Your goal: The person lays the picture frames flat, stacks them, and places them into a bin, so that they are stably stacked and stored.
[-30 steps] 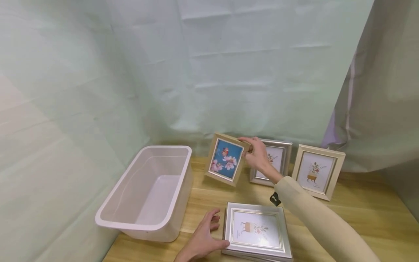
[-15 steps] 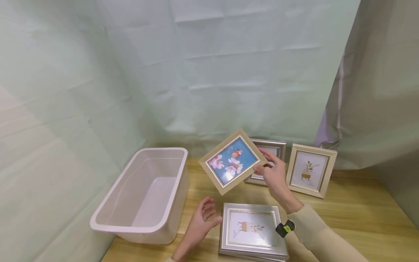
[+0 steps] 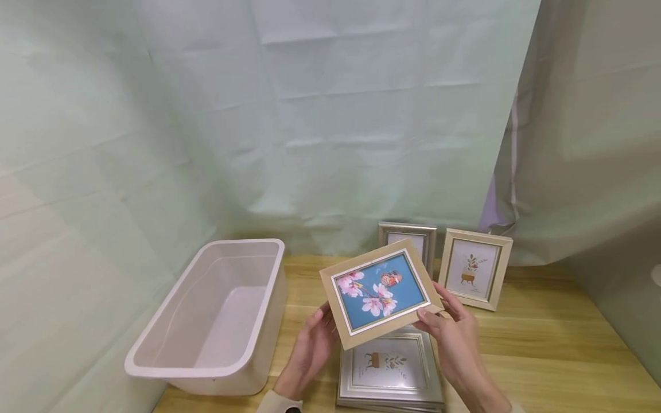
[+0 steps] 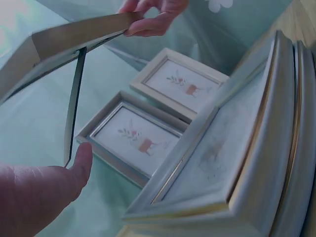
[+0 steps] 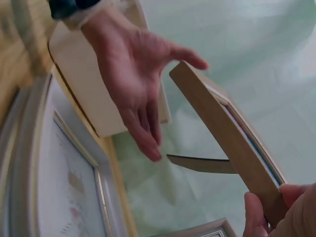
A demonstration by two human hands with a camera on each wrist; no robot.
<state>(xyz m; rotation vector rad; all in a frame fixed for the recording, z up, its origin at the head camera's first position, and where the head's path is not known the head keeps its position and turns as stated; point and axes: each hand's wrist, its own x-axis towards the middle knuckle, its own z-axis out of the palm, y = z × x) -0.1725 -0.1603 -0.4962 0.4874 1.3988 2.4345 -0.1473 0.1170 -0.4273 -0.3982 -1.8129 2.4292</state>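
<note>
My right hand (image 3: 454, 338) pinches the right corner of a beige picture frame (image 3: 335, 275), thumb on the front border. Its picture shows a butterfly and pink blossoms on blue, and the frame is held tilted in the air. A stand leg (image 4: 75, 103) juts out from the frame's back in the left wrist view. My left hand (image 3: 310, 353) is at the frame's left side, fingers extended behind it; in the right wrist view the left thumb lies close to the frame's edge. Below, a stack of silver picture frames (image 3: 384, 396) lies on the table, partly covered.
A white plastic tub (image 3: 258, 338) stands on the wooden table (image 3: 547, 344) at the left. At the back, a silver frame (image 3: 408, 226) and a cream frame (image 3: 503, 269) stand upright. Pale green sheets (image 3: 341, 126) hang behind the table.
My right hand has brought the beige frame from the back of the table nearer to me, turning it sideways. My left hand has left the stack's edge and risen to the frame's left side.
</note>
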